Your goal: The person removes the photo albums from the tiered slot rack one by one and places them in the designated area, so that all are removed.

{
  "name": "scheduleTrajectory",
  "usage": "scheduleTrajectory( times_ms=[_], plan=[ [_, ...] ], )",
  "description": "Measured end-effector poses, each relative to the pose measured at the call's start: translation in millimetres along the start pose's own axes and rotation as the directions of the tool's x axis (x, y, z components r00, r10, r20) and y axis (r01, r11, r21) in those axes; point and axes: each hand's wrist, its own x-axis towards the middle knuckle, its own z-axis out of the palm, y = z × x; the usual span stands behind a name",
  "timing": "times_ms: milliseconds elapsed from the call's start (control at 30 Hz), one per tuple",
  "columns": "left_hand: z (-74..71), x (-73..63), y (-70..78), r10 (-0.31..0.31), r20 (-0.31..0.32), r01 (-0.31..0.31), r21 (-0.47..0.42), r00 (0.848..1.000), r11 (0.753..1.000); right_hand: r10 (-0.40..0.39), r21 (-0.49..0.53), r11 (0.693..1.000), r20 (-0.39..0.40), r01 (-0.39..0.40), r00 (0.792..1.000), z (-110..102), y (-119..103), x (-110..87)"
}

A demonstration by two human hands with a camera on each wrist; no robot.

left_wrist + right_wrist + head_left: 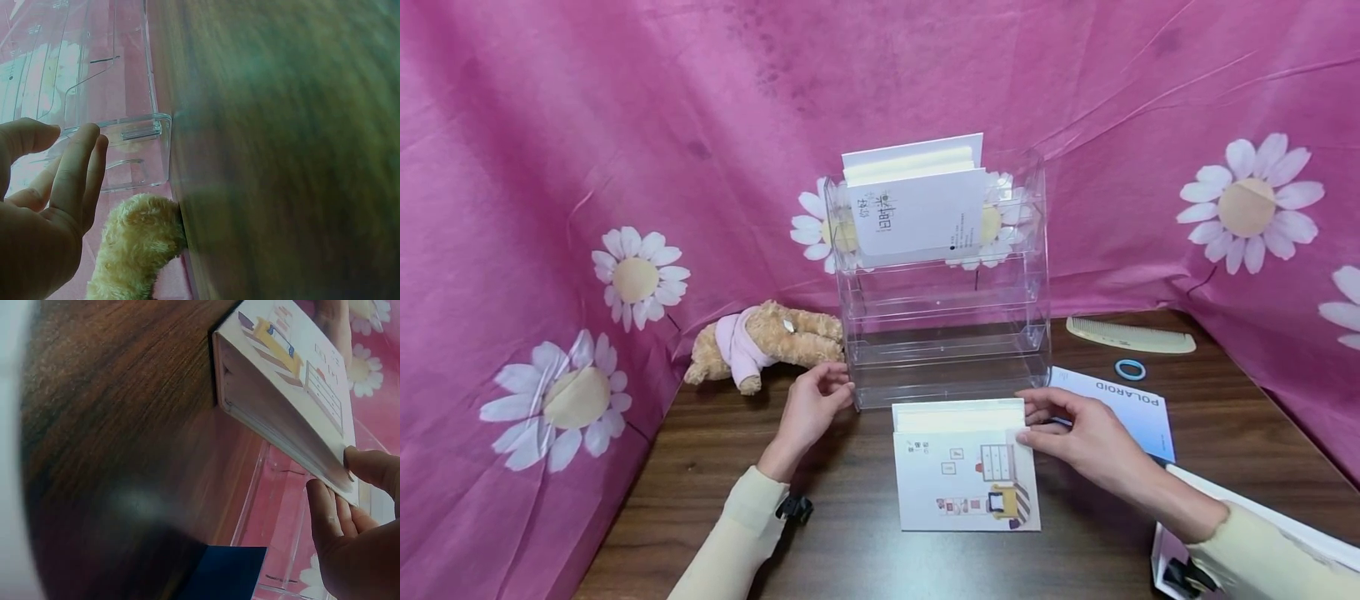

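Illustrated hardcover book [967, 479] is just in front of the clear tiered stand [951, 390], which sits at its 12 o'clock. Book is tilted, front cover with the furniture drawing facing the head camera, page edges showing at 12; can't tell whether its lower edge meets the wood-grain table [820, 542]. Right hand [1078, 425] pinches the book at its 1-2 o'clock corner: thumb on the front cover, fingers behind the back one, gap only as wide as the book. Left hand [812, 404] is at the stand's 7 o'clock corner, thumb and fingers apart and lightly bent, nothing gripped; fingertips right at the side panel, contact unclear. Second white book [917, 221] leans in the stand's top tier, sticking up past it. Clocking the rest from the illustrated book: plush bear [767, 333] in a pink top lies at 10, beside the stand; cream comb [1131, 336] at 2, blue ring [1130, 369] also at 2 just below it; blue-and-white POLAROID cover [1138, 417] between 2 and 3, partly behind the right hand. Pink daisy-print cloth [910, 67] hangs behind the stand.
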Motion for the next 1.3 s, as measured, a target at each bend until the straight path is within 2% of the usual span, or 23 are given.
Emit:
scheduleTrajectory(
  times_ms=[133,400,667,900,1167,1300],
  plan=[
    [-0.1,0.0,0.5,0.003,-0.001,-0.003,0.001,1.0,1.0,0.004,-0.003,1.0,0.002,-0.004,1.0,1,0,4.4],
    [-0.5,-1.6,0.9,-0.001,-0.005,0.001,0.01,1.0,1.0,0.018,-0.087,0.996,0.023,-0.016,1.0,4,-2,12.6],
    [-0.8,-1.0,0.0,-0.002,0.001,0.002,0.016,1.0,1.0,0.002,-0.069,0.998,0.085,0.004,0.996,7,-4,19.9],
    [-1.3,-0.4,2.4,0.005,0.007,-0.005,0.023,1.0,1.0,0.053,-0.09,0.995,0.128,-0.042,0.99,9,-6,25.6],
    [-0.3,-0.8,2.2,-0.001,-0.003,0.001,0.013,1.0,1.0,0.05,-0.13,0.991,0.161,-0.029,0.986,10,-7,33.2],
    [-0.3,-1.7,2.9,-0.003,-0.003,0.003,0.009,1.0,1.0,0.066,-0.116,0.992,0.173,-0.047,0.983,12,-6,36.0]
  ],
)
